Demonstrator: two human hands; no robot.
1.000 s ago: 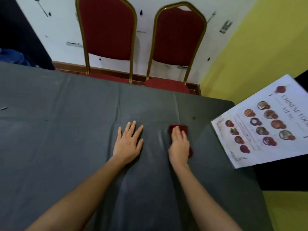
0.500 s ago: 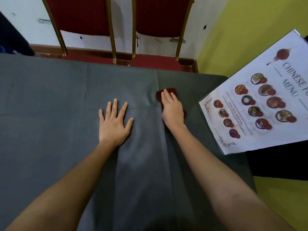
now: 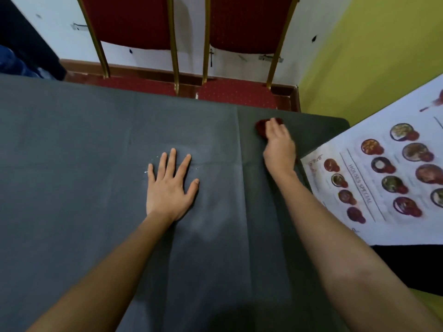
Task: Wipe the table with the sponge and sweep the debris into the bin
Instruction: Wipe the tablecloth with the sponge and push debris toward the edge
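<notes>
Seen from the head camera, the dark red sponge [image 3: 261,129] lies on the grey-covered worktop [image 3: 72,164], close to its far right corner and just short of its far edge. The right hand [image 3: 279,149] rests on top of the sponge and covers most of it, so only its left and far edges show. That hand is blurred. I cannot tell whether its grip is clenched round the sponge or the fingers simply press down on it.

Well to the left of the sponge, and nearer the person, the left hand [image 3: 169,188] lies palm down on the cloth. Its fingers are straight and spread and its grip is released, holding nothing. A few small white specks [image 3: 146,172] sit on the cloth just beside the little finger. A pale, smeared patch spreads over the cloth between this hand and the sponge. A long fold line [image 3: 239,164] runs down the cloth just left of the sponge.

To the right of the sponge, a white menu sheet [image 3: 383,176] printed with round dishes of food overlaps the worktop's right edge. Part of it sticks out past that edge.

Beyond the sponge, past the far edge, two red chairs with gold frames stand side by side against a white wall. The left chair [image 3: 127,20] is further from the sponge. The right chair [image 3: 249,22] is almost straight behind it. A yellow-green wall [image 3: 371,56] rises behind and to the right of the sponge.
</notes>
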